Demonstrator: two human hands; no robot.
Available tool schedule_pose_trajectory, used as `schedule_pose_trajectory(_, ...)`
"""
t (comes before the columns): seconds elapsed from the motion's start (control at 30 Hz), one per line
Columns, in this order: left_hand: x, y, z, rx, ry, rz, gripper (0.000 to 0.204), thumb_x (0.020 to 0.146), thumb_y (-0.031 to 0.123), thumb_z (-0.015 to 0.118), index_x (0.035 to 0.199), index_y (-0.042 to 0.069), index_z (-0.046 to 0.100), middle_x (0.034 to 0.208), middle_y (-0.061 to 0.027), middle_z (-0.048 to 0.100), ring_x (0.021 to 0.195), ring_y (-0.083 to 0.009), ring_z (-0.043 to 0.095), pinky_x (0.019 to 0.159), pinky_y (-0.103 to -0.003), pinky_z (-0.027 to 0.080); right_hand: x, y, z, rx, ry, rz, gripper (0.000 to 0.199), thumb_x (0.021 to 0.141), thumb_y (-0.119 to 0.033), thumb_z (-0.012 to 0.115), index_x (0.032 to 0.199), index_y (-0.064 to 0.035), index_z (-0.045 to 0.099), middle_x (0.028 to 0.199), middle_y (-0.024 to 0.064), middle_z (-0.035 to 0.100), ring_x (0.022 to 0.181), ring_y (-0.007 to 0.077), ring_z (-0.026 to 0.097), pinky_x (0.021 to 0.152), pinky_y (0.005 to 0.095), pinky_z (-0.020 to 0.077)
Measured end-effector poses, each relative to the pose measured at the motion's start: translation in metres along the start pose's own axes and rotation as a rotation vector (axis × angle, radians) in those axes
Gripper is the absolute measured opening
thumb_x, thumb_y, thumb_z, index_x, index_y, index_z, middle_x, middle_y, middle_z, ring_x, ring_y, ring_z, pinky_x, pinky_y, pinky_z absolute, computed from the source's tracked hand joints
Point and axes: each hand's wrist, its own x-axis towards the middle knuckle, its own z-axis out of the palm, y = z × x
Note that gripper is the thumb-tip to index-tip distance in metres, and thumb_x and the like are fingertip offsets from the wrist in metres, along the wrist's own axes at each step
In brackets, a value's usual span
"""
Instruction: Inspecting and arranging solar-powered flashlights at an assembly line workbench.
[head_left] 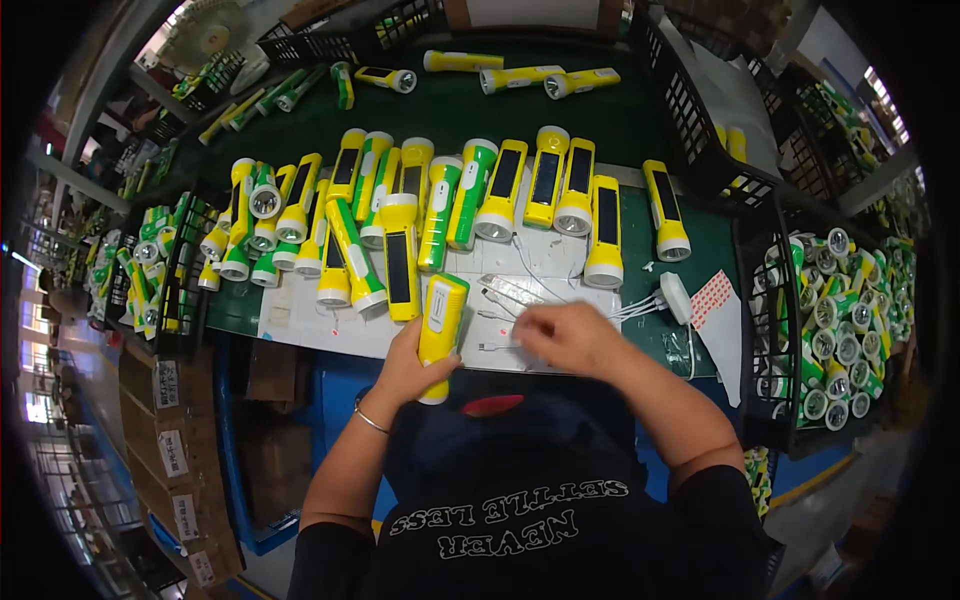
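Observation:
My left hand is wrapped around a yellow and green flashlight, held upright near the table's front edge with a pale panel facing up. To its right my right hand is closed, fingertips curled together; whether something small is pinched there is hidden. Several thin white charging cables with small plugs lie beside these fingertips. They run right to a white charging block. Just beyond my left hand lies a yellow flashlight with a dark solar panel.
Several more flashlights lie across the white board on the green table, with others along the back. Black crates of flashlights stand at the left and right. A red-patterned white sheet lies at the right corner.

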Motion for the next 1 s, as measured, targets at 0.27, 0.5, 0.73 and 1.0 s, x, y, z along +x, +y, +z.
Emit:
schedule_pose_trajectory(0.27, 0.008, 0.039, 0.035, -0.88, 0.063, -0.217, 0.045, 0.095, 0.044, 0.032, 0.106, 0.004, 0.05, 0.082, -0.0091, 0.059, 0.068, -0.0167, 0.058, 0.063, -0.029, 0.05, 0.081, 0.038, -0.003, -0.576, 0.444, 0.199, 0.028, 0.081, -0.028, 0.057, 0.093, -0.0026, 0.056, 0.092, 0.016, 0.061, 0.081, 0.0342, 0.06, 0.07, 0.0429, 0.0489)
schedule_pose_trajectory(0.5, 0.089, 0.064, 0.04, -0.8, 0.078, -0.236, 0.039, 0.096, 0.029, 0.041, 0.126, 0.005, 0.041, 0.109, -0.0038, 0.054, 0.096, -0.0102, 0.052, 0.084, -0.025, 0.042, 0.023, 0.013, -0.052, 0.492, 0.018, -0.016, 0.017, 0.08, -0.018, 0.058, 0.087, -0.0018, 0.06, 0.072, 0.0065, 0.061, 0.063, 0.0132, 0.056, 0.061, 0.0263, 0.0451)
schedule_pose_trajectory(0.73, 0.16, 0.091, 0.076, -0.736, -0.005, -0.242, 0.04, 0.096, 0.029, 0.041, 0.126, 0.003, 0.041, 0.112, -0.0043, 0.054, 0.1, -0.0113, 0.051, 0.085, -0.026, 0.041, 0.039, 0.044, -0.1, 0.439, 0.102, 0.102, 0.013, 0.082, -0.013, 0.062, 0.085, -0.001, 0.062, 0.07, -0.0029, 0.056, 0.065, 0.0048, 0.047, 0.061, 0.0204, 0.041)
schedule_pose_trajectory(1.0, 0.193, 0.113, 0.094, -0.145, 0.118, 0.109, 0.037, 0.09, 0.03, 0.05, 0.109, -0.002, 0.047, 0.097, -0.0159, 0.055, 0.09, -0.0244, 0.054, 0.079, -0.033, 0.042, 0.033, 0.047, -0.119, 0.123, 0.42, 0.019, 0.016, 0.08, -0.018, 0.062, 0.082, -0.0018, 0.061, 0.071, 0.0094, 0.063, 0.062, 0.0168, 0.059, 0.057, 0.0279, 0.0456)
